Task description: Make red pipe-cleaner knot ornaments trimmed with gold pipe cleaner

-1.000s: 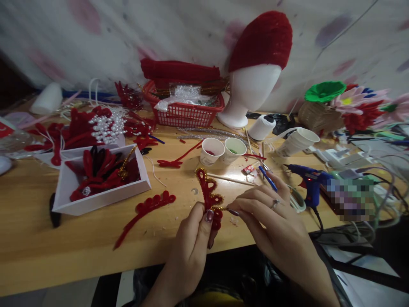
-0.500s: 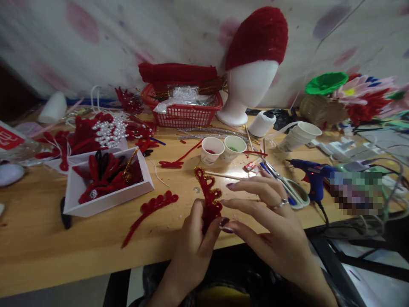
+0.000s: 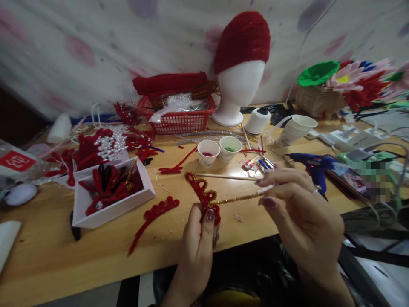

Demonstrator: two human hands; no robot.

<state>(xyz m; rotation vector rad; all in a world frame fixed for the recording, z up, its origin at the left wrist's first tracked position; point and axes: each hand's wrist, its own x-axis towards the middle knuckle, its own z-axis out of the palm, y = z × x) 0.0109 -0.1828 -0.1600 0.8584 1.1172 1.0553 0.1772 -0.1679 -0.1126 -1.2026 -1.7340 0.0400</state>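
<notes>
My left hand (image 3: 198, 247) is closed around the lower part of a red looped pipe-cleaner piece (image 3: 200, 191), its thumb pressed on the front. Gold trim edges the upper loops of that piece. From it a gold tinsel pipe cleaner (image 3: 238, 199) runs out to the right, drawn fairly straight. My right hand (image 3: 297, 213) pinches the far end of this gold strand between thumb and fingers. On the table to the left lies a similar red looped piece (image 3: 156, 211) without gold on it.
A white box (image 3: 111, 213) of red and black pieces stands at left. Behind are paper cups of red beads (image 3: 208, 160) and green beads (image 3: 229, 155), a red basket (image 3: 182, 123) and a foam head (image 3: 238, 85). A blue glue gun (image 3: 315, 166) and a phone (image 3: 349, 181) lie right.
My right hand has moved right, away from the red piece, and now pulls the gold strand out straight. My left hand keeps its hold. The view has shifted a little.
</notes>
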